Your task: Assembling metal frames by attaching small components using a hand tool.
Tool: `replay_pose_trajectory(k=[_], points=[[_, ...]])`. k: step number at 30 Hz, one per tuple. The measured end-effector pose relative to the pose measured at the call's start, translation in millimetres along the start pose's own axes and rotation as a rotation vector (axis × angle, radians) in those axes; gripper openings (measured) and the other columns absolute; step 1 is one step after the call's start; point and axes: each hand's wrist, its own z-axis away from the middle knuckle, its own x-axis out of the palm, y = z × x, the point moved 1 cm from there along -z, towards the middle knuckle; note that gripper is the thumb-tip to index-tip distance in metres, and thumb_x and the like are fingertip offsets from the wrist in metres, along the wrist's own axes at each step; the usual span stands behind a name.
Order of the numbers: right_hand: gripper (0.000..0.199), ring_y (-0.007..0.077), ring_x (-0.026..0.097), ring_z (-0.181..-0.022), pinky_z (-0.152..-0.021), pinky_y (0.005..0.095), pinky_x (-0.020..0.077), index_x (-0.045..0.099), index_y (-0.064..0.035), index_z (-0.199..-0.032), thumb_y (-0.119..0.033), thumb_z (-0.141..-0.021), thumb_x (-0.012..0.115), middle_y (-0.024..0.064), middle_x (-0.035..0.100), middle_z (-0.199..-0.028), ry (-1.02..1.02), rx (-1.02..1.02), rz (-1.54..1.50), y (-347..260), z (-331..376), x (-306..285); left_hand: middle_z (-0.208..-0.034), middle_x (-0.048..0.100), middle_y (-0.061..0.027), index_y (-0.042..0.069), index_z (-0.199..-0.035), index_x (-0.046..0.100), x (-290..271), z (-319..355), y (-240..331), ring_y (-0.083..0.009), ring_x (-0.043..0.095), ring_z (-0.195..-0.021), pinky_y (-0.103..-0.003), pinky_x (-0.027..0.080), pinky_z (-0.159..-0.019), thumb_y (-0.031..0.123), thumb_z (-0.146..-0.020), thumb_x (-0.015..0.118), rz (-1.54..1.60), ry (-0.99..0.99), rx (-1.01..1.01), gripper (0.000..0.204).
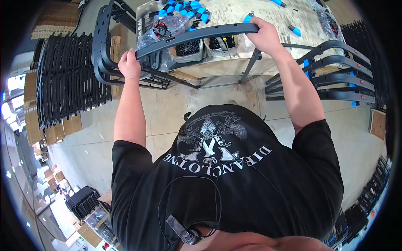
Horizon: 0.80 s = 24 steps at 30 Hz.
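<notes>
1. A concrete floor [167,108] fills the middle of the frame. A person in a black printed T-shirt stands on it, seen from above, both bare forearms reaching toward the top of the frame.

2. A counter [251,16] with a pale, worn top sits at the upper centre, close enough that both arms reach its near edge without leaning.

3. A large stack of black curved bars [67,79] lies on cardboard at the left of the frame. A second rack of similar bars [335,71], some with blue end caps, sits at the right, so stock is within reach on both sides.

4. A long black curved bar [197,35] runs from centre left to the upper centre, just in front of the counter's near edge. It appears to be the top rail of a metal frame whose thin legs drop to the floor below, though the join is hard to make out.

5. The left hand [129,65] is clamped around the bar's lower left end, fingers wrapped under it. The right hand [263,35] is closed over the bar's upper right end, palm down. A grip at each end holds the long piece level and steady.

6. Two open bins of small black parts [188,48] sit at the counter's near edge, directly behind the bar, handy for both hands.

7. Small blue plastic pieces [184,8] are scattered on the counter top, beside a clear bag of dark fittings [161,29].
</notes>
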Motion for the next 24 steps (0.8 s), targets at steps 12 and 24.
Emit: replay_pose_trajectory(k=[12, 24], points=[[0.025, 0.0282, 0.067, -0.075, -0.071, 0.0371, 0.0529, 0.066, -0.0079, -0.099, -0.02, -0.079, 0.073, 0.013, 0.068, -0.079, 0.0, -0.029, 0.036, 10.8, -5.6, 3.2, -0.067, 0.055, -0.0007, -0.004, -0.079, 0.065, -4.6, -6.1, -4.8, -0.0106, 0.049, -0.065, -0.029, 0.042, -0.061, 0.032, -0.096, 0.063, -0.042, -0.072, -0.074, 0.039], [0.022, 0.012, 0.05, -0.07, -0.064, 0.0312, 0.0462, 0.052, -0.0034, -0.091, -0.013, -0.089, 0.072, 0.0015, 0.054, -0.079, 0.432, 0.178, -0.309, 75.2, 132.2, 79.5, -0.073, 0.063, -0.008, -0.001, -0.089, 0.069, -10.2, -7.8, 18.3, -0.0178, 0.06, -0.073, -0.035, 0.047, -0.069, 0.031, -0.099, 0.057, -0.265, -0.239, 0.021, 0.036]])
